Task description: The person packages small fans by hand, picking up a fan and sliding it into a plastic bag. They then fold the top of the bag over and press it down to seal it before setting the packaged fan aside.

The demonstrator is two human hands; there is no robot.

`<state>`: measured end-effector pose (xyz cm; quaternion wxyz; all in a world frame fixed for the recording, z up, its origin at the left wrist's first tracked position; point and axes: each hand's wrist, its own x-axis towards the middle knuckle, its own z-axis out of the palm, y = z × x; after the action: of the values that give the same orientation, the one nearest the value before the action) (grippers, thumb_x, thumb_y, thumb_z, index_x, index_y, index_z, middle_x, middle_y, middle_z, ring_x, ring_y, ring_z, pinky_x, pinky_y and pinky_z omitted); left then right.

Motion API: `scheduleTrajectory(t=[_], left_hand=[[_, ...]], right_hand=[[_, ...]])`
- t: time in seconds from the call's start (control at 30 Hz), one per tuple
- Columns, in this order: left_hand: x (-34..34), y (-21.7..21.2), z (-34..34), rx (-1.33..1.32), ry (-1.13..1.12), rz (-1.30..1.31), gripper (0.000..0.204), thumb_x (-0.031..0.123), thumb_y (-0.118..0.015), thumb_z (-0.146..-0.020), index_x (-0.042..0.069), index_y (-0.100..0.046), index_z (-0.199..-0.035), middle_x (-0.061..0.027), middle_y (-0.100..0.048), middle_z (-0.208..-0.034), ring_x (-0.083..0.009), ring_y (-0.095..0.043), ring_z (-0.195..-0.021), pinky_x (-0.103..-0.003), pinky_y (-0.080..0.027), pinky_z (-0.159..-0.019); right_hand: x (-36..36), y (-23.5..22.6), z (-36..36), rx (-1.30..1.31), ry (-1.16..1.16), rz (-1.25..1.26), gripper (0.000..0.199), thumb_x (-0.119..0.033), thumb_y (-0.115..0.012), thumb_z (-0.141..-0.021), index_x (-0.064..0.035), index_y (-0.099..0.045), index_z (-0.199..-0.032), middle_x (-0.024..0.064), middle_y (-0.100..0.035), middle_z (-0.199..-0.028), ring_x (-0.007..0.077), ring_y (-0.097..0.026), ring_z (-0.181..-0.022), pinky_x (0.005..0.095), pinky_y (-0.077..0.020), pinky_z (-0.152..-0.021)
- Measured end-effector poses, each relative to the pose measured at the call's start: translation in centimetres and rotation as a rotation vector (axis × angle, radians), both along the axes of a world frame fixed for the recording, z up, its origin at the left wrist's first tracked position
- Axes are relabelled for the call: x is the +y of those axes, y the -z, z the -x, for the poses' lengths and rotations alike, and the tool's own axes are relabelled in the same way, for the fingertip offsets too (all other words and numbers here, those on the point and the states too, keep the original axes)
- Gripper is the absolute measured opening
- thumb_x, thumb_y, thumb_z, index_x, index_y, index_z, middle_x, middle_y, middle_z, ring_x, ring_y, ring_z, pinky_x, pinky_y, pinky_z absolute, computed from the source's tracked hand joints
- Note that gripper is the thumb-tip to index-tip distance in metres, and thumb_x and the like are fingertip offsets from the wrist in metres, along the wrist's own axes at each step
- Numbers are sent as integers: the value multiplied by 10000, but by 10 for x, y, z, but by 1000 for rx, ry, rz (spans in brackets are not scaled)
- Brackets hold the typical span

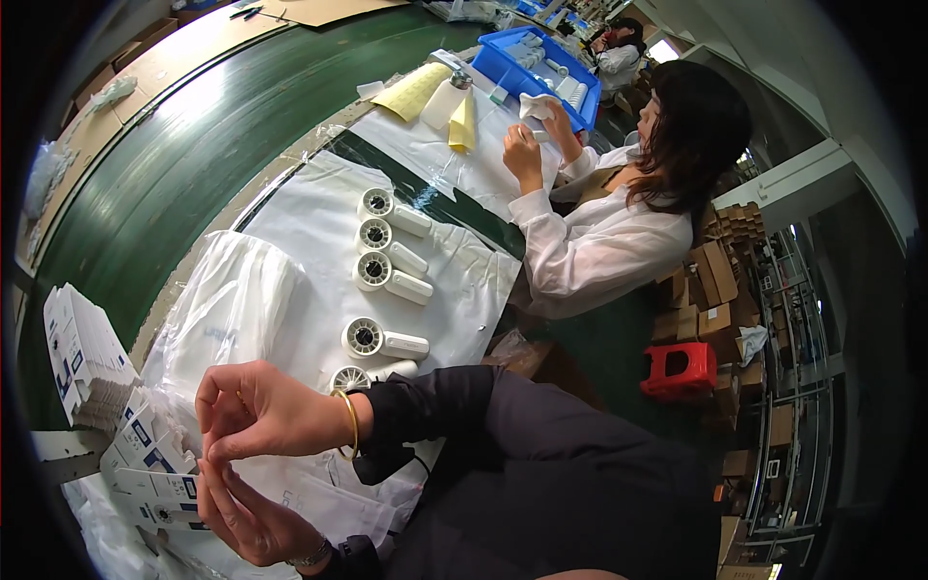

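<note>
Over the near left of the table, my right hand [275,414], with a gold bracelet, pinches its fingertips together. Just below it, the fingertips of my left hand [253,517] meet those of the right, thumb and fingers drawn together. Anything held between them is too small to make out. Behind my right hand lies a pile of thin white plastic bags [232,295]. A row of several white handheld fans [364,336] runs away from me beside it, their handles pointing right; my right wrist partly covers the nearest fan. Flat printed cartons [155,454] lie left of my hands.
A stack of white-and-blue cartons [82,358] stands at the left beside the green conveyor belt [261,106]. Across the table a co-worker [619,222] holds a white cloth [537,105]. A bottle [445,104], yellow cloths and a blue bin [507,63] are beyond. A red stool [680,372] stands right.
</note>
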<state>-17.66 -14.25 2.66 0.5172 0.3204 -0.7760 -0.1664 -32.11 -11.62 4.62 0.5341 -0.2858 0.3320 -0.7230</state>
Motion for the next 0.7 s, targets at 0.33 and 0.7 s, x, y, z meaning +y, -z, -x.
scheduleTrajectory(t=[0.33, 0.7], left_hand=[[-3, 15, -16, -84, -90, 69, 283, -42, -720, -1012, -27, -766, -1291, -175, -723, -1164, -270, -727, -1023, -356, -616, -844], [-6, 21, -7, 186, -83, -2, 228, -28, -676, -1054, -48, -733, -1274, -155, -700, -1209, -238, -713, -1020, -351, -610, -867]], right_hand=[[5, 0, 2, 76, -115, -41, 278, -9, -751, -981, 52, -607, -1211, 182, -805, -1060, 147, -776, -944, 286, -605, -853], [8, 1, -8, 484, 42, 198, 390, -34, -760, -993, -7, -637, -1362, 43, -805, -1145, 106, -753, -1047, 317, -575, -952]])
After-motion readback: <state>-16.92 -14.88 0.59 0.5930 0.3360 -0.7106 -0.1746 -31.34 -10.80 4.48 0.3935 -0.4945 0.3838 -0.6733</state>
